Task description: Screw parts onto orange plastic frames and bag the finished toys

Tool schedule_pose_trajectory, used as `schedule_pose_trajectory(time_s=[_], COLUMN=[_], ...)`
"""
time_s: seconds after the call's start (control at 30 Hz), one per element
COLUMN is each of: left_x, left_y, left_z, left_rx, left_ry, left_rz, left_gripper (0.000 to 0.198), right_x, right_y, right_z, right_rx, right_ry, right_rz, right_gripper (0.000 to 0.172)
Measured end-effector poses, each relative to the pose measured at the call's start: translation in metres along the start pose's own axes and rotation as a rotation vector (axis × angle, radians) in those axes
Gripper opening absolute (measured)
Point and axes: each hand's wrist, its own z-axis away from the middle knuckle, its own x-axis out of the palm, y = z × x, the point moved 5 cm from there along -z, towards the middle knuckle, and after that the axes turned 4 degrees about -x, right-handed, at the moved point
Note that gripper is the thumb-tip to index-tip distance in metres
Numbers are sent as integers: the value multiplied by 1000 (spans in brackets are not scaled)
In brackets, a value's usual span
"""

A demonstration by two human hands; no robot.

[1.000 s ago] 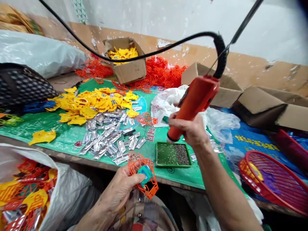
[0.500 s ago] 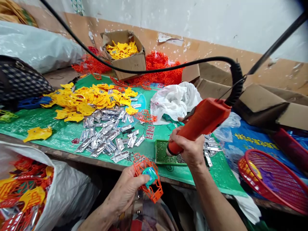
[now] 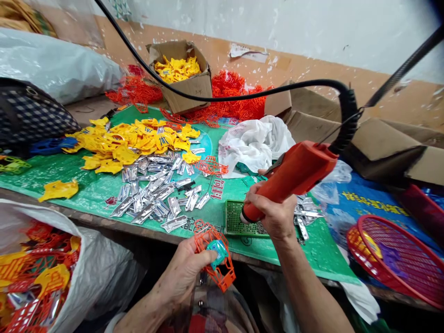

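Observation:
My left hand (image 3: 185,273) holds an orange plastic lattice part (image 3: 215,256) with a small teal piece in it, in front of the table edge. My right hand (image 3: 272,210) grips an orange electric screwdriver (image 3: 294,173) that hangs on a black cord (image 3: 243,96). Its tip points down onto a green screw tray (image 3: 239,221) on the green mat. The tip itself is hidden by my hand.
Silver metal strips (image 3: 156,199) and yellow plastic parts (image 3: 135,141) lie heaped on the green mat (image 3: 86,185). A cardboard box (image 3: 183,76) of yellow parts and orange lattice pieces (image 3: 232,95) sit behind. A white bag (image 3: 255,143), red rackets (image 3: 398,259) and a sack of assembled parts (image 3: 38,273) surround me.
My right hand lowered the screwdriver from above the mat down to the green tray. My left hand kept the orange part and shifted slightly right.

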Motion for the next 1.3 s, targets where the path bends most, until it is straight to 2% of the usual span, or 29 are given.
schedule_pose_trajectory(time_s=[0.17,0.37,0.53,0.6,0.7,0.87,1.1,1.3], left_x=[-1,1,2,1,0,0,0,1], left_y=[-3,-3,-2,-3,-6,-9,-11,-11], left_z=[-1,0,0,0,-1,-2,-1,-1], left_rx=[24,25,24,41,44,18,38,41], left_ry=[3,23,36,46,52,55,19,-7], left_rz=[-11,-6,7,16,19,44,82,97], left_gripper=[11,16,20,21,20,19,16,24], right_x=[0,-1,-1,0,7,23,34,39], right_y=[0,-2,-20,-30,-45,-60,-57,-53], right_z=[3,3,-1,1,9,29,43,45], right_rx=[-28,-20,-38,-43,-15,-4,7,30], right_ry=[14,43,51,55,-4,-136,-188,-210], right_rz=[8,-24,-106,-164,-274,-415,-488,-476], right_gripper=[11,12,12,17,29,38,50,57])
